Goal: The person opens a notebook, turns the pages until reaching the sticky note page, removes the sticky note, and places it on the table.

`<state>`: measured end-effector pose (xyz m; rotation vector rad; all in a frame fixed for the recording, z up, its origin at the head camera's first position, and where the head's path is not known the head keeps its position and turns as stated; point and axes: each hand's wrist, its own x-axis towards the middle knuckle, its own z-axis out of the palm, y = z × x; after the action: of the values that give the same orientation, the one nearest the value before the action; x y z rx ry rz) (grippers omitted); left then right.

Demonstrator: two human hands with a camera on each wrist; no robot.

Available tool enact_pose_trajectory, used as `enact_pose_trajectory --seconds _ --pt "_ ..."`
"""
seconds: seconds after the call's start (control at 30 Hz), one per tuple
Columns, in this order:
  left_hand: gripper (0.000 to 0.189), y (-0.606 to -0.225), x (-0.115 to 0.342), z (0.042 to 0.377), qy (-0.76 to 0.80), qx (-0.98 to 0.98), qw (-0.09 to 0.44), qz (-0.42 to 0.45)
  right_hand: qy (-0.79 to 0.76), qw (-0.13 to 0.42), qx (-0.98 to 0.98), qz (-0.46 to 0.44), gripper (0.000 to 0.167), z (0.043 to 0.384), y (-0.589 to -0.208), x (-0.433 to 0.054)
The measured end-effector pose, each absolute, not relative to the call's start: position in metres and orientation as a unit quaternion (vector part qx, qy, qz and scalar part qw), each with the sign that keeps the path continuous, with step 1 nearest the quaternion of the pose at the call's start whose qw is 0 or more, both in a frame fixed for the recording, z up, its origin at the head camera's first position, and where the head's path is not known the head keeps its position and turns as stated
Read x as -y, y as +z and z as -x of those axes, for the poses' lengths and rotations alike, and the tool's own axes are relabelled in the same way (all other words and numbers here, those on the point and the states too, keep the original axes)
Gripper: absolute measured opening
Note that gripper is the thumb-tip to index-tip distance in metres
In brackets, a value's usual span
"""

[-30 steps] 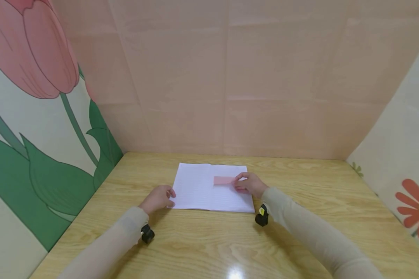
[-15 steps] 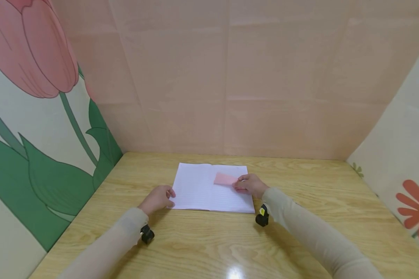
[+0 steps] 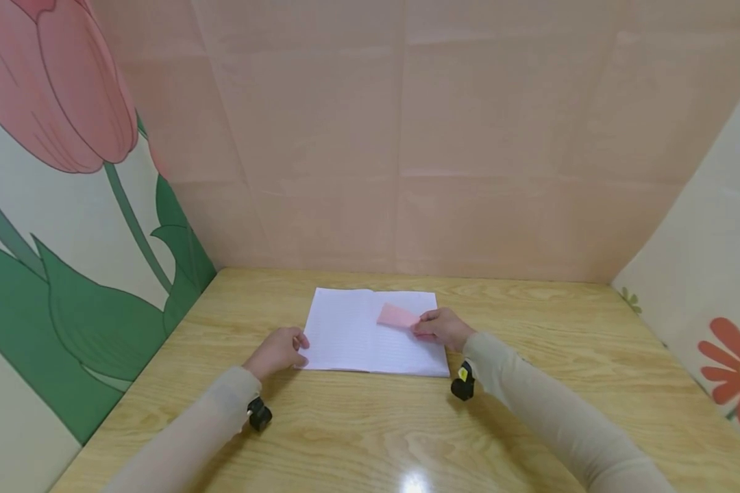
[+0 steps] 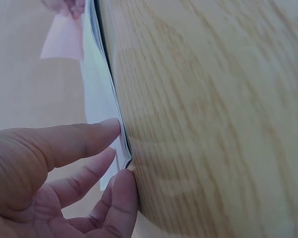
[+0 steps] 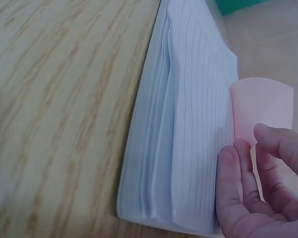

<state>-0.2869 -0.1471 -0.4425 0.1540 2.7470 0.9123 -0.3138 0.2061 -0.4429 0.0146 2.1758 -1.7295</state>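
Table (image 3: 530,424): notebook (image 3: 345,335), hands at edges

Soft, even light fills the head view, bright without harshness. A small white glare spot sits on the glossy table (image 3: 370,424) at 6 o'clock, which puts the lamp overhead. Shadows are faint: short dark patches lie under both sleeves, toward the near edge. The wide lens bends the wall panels outward toward 9 and 3 o'clock. That view is sharp throughout. In the left wrist view the near fingers (image 4: 64,144) are fairly crisp, while the wood grain at 3 o'clock and the pink slip (image 4: 62,42) at 11 o'clock are blurred. In the right wrist view the ruled page (image 5: 198,124) is in focus; the wood at 9 o'clock is soft.
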Motion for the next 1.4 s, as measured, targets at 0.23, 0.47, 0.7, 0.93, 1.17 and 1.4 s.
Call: enact_pose_trajectory --seconds 0.23,0.47,0.7,0.93,1.17,1.4 --pt "0.024 -0.4427 0.1469 0.2867 0.314 -0.940 0.118 -0.057 -0.609 0.179 -0.772 -0.002 0.004 0.3141 -0.4451 -0.2071" --pt "0.024 -0.4408 0.1466 0.2848 0.312 -0.941 0.116 -0.060 -0.618 0.181 -0.765 -0.007 0.007 0.3165 -0.4480 -0.2092" --pt "0.024 -0.4406 0.1471 0.2843 0.316 -0.940 0.111 -0.066 -0.621 0.182 -0.763 0.007 0.005 0.3169 -0.4484 -0.2097" --pt "0.024 -0.4392 0.1465 0.2834 0.316 -0.940 0.111 -0.064 -0.619 0.182 -0.764 0.013 0.003 0.3150 -0.4463 -0.2100" --pt "0.024 -0.4387 0.1459 0.2830 0.320 -0.939 0.111 -0.064 -0.623 0.187 -0.759 0.011 0.006 0.3145 -0.4439 -0.2102" --pt "0.024 -0.4391 0.1460 0.2833 0.319 -0.939 0.110 -0.063 -0.625 0.192 -0.757 0.020 0.007 0.3143 -0.4447 -0.2102"
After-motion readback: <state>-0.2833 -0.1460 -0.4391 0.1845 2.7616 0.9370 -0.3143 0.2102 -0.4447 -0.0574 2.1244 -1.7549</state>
